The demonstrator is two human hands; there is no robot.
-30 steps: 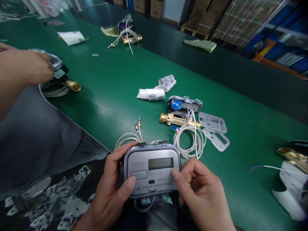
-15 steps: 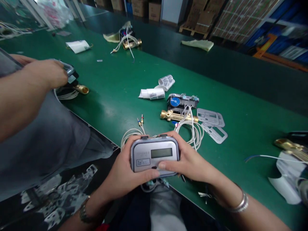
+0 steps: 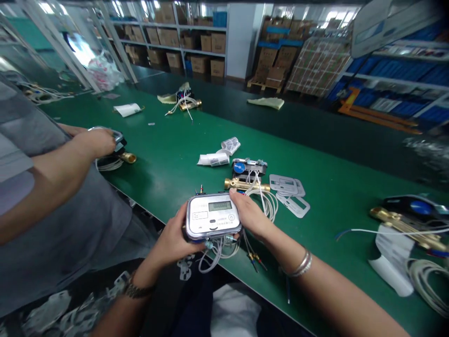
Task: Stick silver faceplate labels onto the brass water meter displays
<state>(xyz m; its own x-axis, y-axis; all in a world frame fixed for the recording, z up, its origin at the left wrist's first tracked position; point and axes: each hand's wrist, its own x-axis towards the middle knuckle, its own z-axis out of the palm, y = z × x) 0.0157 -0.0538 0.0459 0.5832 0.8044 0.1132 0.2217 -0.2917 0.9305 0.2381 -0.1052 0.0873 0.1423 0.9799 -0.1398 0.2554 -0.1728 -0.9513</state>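
Head view: meter (image 3: 213,219) (in both hands (image 3: 171,244) (image 3: 251,216))

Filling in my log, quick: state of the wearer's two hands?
Left hand: closed on the meter, holding its left side.
Right hand: holding the meter's right side.

Meter (image 3: 214,215) I'm holding: glossy plastic case, smooth silvery face. Pipe fitting (image 3: 242,185): shiny brass-coloured metal. Coiled cable (image 3: 272,200): smooth pale plastic sheath. Bench top (image 3: 336,192): smooth, slight sheen. Label strip (image 3: 214,159): white paper. My bangle (image 3: 303,265): polished metal. Co-worker's clothing (image 3: 94,215): matt grey cloth.
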